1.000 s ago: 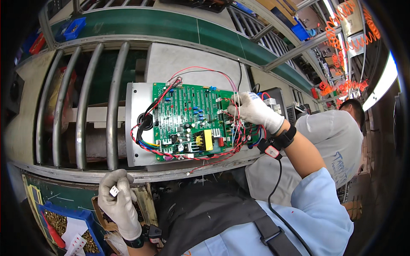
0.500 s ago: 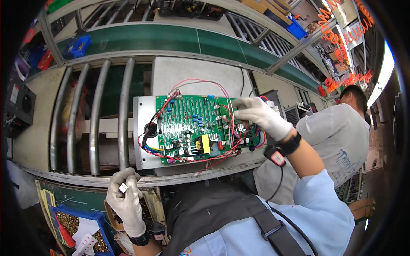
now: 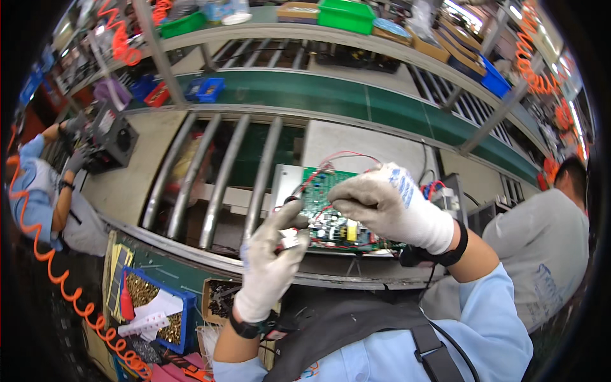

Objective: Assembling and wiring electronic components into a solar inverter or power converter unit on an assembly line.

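Both gloved hands are up close together over the board. The left hand (image 3: 270,261) has its fingers pinched together on a small white part (image 3: 289,242), thumb and forefinger closed around it, right at the board's lower left corner. The right hand (image 3: 388,207) sits just at 2 o'clock from the left one, curled into a loose fist with the fingers folded under; can't really tell whether there's anything inside it since the glove back hides the fingertips. There's a black wrist strap (image 3: 439,251) on that arm with a thin dark cord running down from it.

Under and between the two hands is the green circuit board (image 3: 324,204), lying flat on a silvery metal plate (image 3: 283,181), with red wires (image 3: 347,156) looping over its top edge at 12 o'clock. The right hand covers most of the board's right half.

Going outward: at 9 o'clock from the board there's a row of metal roller bars (image 3: 219,178), and past 12 o'clock a green conveyor belt (image 3: 356,102) runs across. Down at 7 o'clock from the left hand is a blue bin (image 3: 181,318) of small brassy bits on the tabletop (image 3: 159,270), with an orange coiled hose (image 3: 57,280) hanging further out at 8 o'clock. Another person in a grey shirt (image 3: 541,254) stands at 3 o'clock, and another in blue (image 3: 38,197) works over at 9 o'clock.
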The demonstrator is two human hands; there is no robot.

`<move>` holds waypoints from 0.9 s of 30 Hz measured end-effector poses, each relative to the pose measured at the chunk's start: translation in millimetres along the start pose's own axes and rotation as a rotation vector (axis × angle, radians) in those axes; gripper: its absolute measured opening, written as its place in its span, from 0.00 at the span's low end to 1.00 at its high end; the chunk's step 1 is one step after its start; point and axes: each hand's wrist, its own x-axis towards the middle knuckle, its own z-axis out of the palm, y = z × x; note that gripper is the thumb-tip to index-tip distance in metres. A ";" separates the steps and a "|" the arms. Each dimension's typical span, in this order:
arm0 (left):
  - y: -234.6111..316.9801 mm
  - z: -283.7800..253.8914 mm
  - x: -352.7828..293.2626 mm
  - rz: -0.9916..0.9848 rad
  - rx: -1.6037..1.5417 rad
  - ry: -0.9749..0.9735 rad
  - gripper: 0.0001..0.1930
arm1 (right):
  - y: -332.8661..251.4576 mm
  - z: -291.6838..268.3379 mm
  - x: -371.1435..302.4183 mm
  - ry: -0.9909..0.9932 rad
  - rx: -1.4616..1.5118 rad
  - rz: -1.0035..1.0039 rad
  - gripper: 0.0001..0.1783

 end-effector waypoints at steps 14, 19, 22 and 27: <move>-28.3 10.6 -4.5 -0.064 -0.165 0.003 0.18 | -13.1 33.7 1.4 -0.223 -0.049 0.072 0.11; -19.2 -0.8 7.3 0.056 0.186 -0.411 0.14 | 11.7 18.7 17.1 -0.760 0.340 0.322 0.10; -3.6 -27.8 58.0 -0.236 0.103 -0.608 0.15 | 71.4 34.4 19.5 -0.584 0.774 0.412 0.11; -75.0 -40.6 114.8 -0.038 0.302 -0.434 0.15 | 120.9 70.7 47.2 -0.431 0.363 0.694 0.14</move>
